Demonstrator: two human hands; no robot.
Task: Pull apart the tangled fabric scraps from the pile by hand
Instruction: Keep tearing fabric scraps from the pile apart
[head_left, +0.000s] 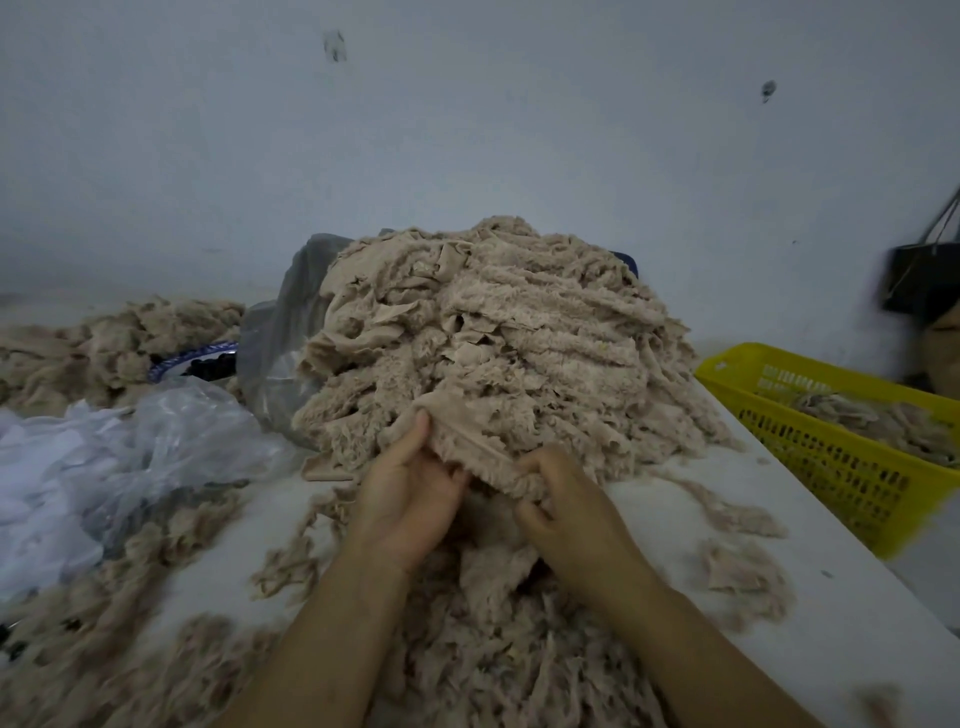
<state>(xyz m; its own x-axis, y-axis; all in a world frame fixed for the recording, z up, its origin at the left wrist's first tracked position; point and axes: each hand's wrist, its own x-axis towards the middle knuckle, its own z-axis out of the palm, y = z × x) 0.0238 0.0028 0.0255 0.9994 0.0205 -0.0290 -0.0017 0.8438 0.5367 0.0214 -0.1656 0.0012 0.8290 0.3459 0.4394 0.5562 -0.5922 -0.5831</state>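
From the head camera: a big mound of fabric scraps (498, 338) sits in the middle of the white bench (857, 623), heaped up against the pale wall. It's all one beige-pink colour, fuzzy and frayed, with layered strips lying over each other and smooth folded pieces poking out between the fluffy ones.

Both hands are at the near foot of the mound. The left hand (410, 493) has its thumb on top of a folded strip (467, 441) and its fingers beneath, a pinching grip on the smooth edge. The right hand (566, 509), just beside it, curls its fingers into the fluffy end of the same strip, the grip closed on cloth.

Loose scraps (493, 649) lie scattered on the bench below the forearms and out to both sides.

On the left lies crumpled clear plastic (156, 441), and behind it a second, lower heap (104, 343) of the same material. On the right, a yellow perforated basket (831, 467) at the bench edge holds a few scraps.
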